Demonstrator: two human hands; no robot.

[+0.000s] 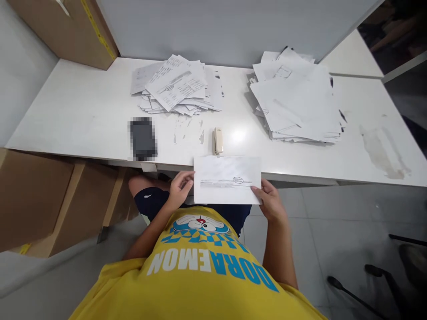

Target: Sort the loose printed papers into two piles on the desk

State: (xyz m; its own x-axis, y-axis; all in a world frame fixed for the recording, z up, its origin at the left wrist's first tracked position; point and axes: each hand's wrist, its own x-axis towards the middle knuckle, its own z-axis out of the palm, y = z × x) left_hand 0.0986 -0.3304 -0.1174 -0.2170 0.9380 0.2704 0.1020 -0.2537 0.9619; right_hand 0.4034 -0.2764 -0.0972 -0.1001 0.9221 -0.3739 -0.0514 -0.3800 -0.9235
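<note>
Over my lap, at the table's front edge, a white printed paper (227, 166) with an oval stamp mark lies nearly level. My right hand (269, 200) grips its right edge, thumb on top and fingers underneath. Beside the left edge is my left hand (180, 189), its fingers loosely bent and parted from the thumb, fingertips at the paper's edge. Whether more sheets lie under the top one I cannot tell. Just beyond the paper, a cream-coloured stapler (218, 140) rests on the white table (100, 120).
An untidy pile of printed papers (180, 86) lies at the back left, a larger pile (296, 102) at the right. A blurred dark object (143, 138) sits near the front edge. Cardboard boxes (73, 31) stand at the left; chair legs (353, 293) show lower right.
</note>
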